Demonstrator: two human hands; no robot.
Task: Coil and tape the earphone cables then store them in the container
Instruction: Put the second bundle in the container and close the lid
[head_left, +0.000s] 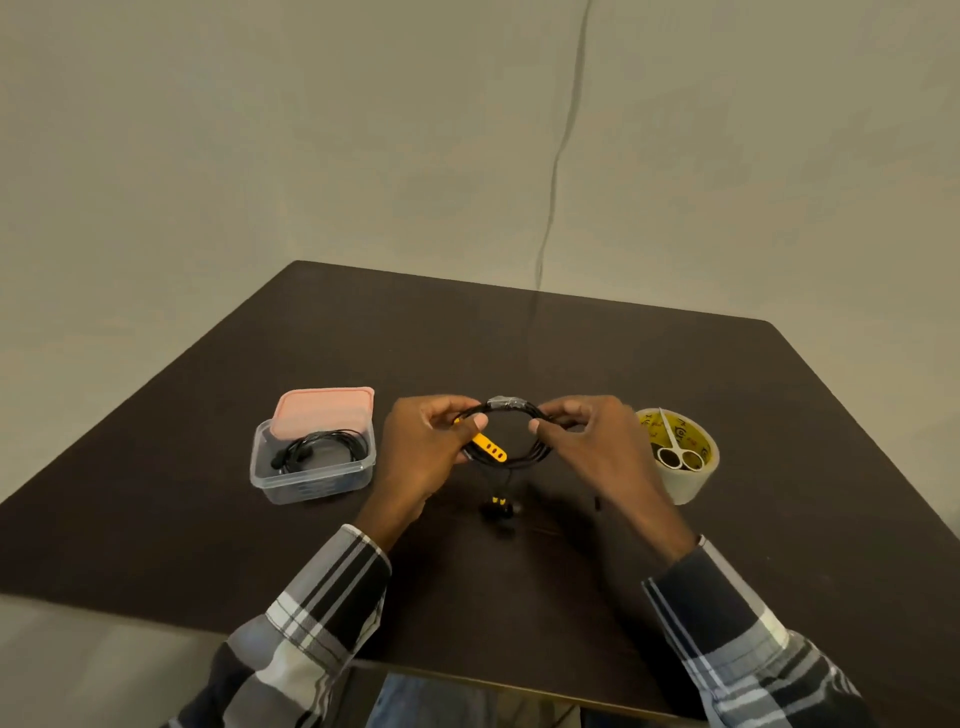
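A coiled black earphone cable (540, 451) with a yellow remote and a strip of clear tape at its top is held above the table. My left hand (428, 449) pinches the coil's left side. On the right side, my right hand (589, 441) pinches it too. The earbuds (500, 508) dangle below the coil, close to the tabletop. A clear plastic container (311, 486) stands to the left with another black coiled earphone (322, 447) inside. Its pink lid (326, 413) leans on the back of the container.
A roll of clear tape (688, 480) sits right of my right hand, with small white scissors (675, 451) lying in its core. The dark table (519, 353) has its front edge near my sleeves. A thin cable hangs down the wall behind.
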